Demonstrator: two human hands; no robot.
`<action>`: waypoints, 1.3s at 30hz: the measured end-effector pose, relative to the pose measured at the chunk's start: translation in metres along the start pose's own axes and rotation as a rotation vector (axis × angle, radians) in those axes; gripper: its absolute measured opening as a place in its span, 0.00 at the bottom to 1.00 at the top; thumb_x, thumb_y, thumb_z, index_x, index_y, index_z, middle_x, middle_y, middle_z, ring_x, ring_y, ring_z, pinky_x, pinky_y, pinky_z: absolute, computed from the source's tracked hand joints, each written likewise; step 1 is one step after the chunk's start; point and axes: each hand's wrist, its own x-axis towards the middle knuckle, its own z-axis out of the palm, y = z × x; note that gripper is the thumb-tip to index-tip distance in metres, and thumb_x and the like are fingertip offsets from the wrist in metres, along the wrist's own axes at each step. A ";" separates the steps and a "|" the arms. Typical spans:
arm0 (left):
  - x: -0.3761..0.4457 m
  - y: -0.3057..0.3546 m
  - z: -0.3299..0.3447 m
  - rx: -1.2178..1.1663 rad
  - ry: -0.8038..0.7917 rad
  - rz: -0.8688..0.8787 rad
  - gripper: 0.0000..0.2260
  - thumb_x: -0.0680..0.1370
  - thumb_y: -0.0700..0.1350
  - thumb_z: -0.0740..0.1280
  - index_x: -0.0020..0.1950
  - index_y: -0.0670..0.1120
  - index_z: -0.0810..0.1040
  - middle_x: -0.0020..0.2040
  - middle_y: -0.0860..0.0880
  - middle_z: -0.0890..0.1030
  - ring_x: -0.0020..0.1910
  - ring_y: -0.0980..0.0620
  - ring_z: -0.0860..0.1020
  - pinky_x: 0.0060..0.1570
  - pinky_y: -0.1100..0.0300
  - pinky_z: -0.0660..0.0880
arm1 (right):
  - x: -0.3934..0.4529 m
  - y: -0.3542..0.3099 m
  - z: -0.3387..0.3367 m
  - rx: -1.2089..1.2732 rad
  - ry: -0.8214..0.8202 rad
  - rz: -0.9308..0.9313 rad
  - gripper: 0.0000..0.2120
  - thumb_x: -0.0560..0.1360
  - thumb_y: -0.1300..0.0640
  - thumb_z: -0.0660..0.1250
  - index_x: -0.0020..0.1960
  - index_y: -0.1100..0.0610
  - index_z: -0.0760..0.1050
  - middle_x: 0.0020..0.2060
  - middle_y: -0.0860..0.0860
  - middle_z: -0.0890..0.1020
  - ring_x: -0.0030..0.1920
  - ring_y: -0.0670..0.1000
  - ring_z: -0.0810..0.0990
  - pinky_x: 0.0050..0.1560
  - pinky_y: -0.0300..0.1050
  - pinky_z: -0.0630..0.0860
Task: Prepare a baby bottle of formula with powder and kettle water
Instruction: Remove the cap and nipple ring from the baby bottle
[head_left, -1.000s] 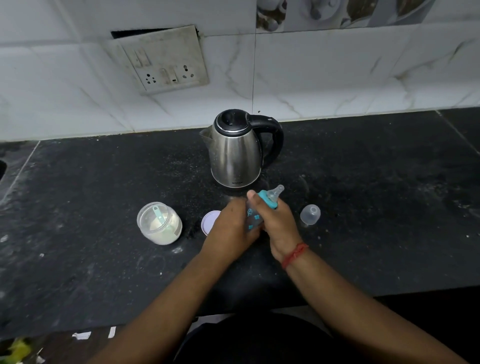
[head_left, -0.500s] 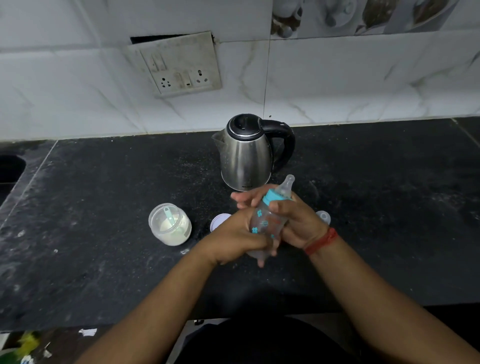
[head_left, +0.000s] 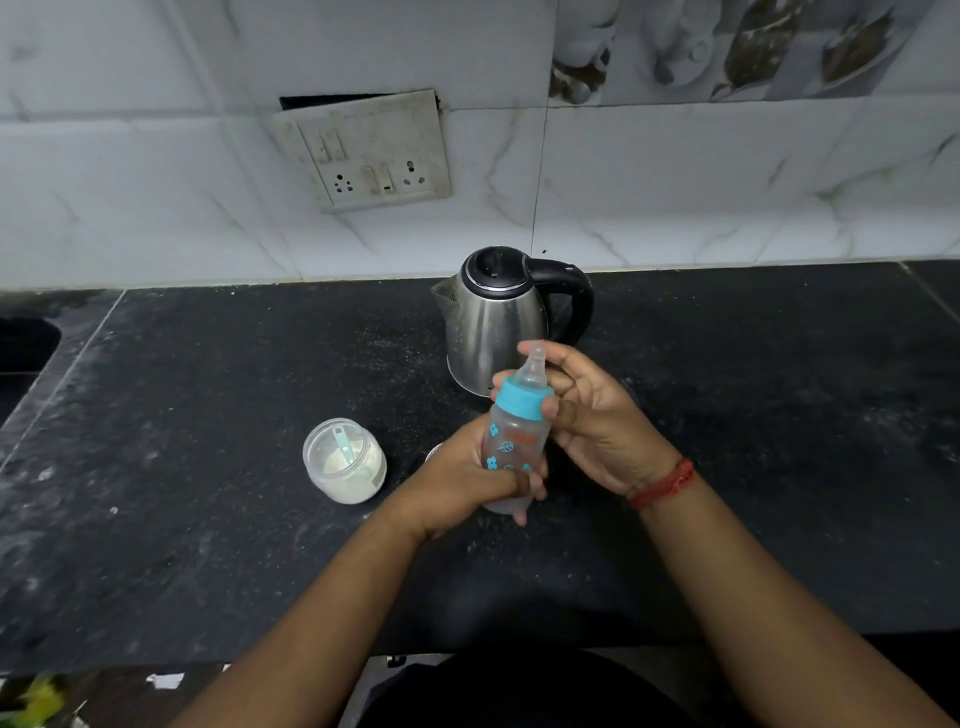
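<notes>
The baby bottle (head_left: 514, 439), clear with teal prints, a teal collar and a clear teat, is held tilted above the black counter (head_left: 208, 519). My left hand (head_left: 467, 488) grips its lower body. My right hand (head_left: 597, 421) sits beside the teal collar, thumb and fingertips touching it. Behind the hands stands the steel kettle (head_left: 493, 322) with a black lid and handle. Left of my hands the open jar of white powder (head_left: 345, 462) holds a teal scoop.
A white jar lid (head_left: 432, 453) peeks out behind my left hand. A switch and socket plate (head_left: 369, 150) hangs on the tiled wall. A sink edge (head_left: 26, 343) shows at far left. The counter's front edge runs below my forearms.
The bottle has been lifted from the counter and now stands more upright. My right hand has shifted from the body to the collar. The clear cap at right is now hidden.
</notes>
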 end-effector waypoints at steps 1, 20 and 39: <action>0.000 0.000 0.000 -0.008 0.011 0.002 0.15 0.72 0.34 0.70 0.56 0.41 0.73 0.44 0.43 0.81 0.41 0.46 0.82 0.34 0.56 0.80 | -0.001 -0.001 -0.002 0.007 -0.018 0.023 0.34 0.74 0.58 0.75 0.75 0.59 0.63 0.67 0.63 0.78 0.68 0.62 0.76 0.67 0.55 0.76; -0.001 -0.009 -0.005 0.074 0.065 -0.042 0.20 0.72 0.37 0.72 0.62 0.45 0.73 0.45 0.43 0.81 0.41 0.43 0.81 0.40 0.53 0.81 | -0.005 0.005 0.006 -0.094 0.134 -0.001 0.24 0.74 0.63 0.65 0.70 0.57 0.68 0.62 0.60 0.81 0.62 0.58 0.80 0.59 0.53 0.78; 0.000 -0.053 -0.009 0.294 0.279 -0.078 0.25 0.74 0.52 0.76 0.68 0.55 0.73 0.61 0.51 0.81 0.59 0.59 0.79 0.63 0.61 0.75 | -0.017 0.008 -0.027 -0.562 0.571 -0.062 0.15 0.75 0.57 0.74 0.59 0.44 0.78 0.46 0.53 0.79 0.42 0.46 0.78 0.43 0.41 0.77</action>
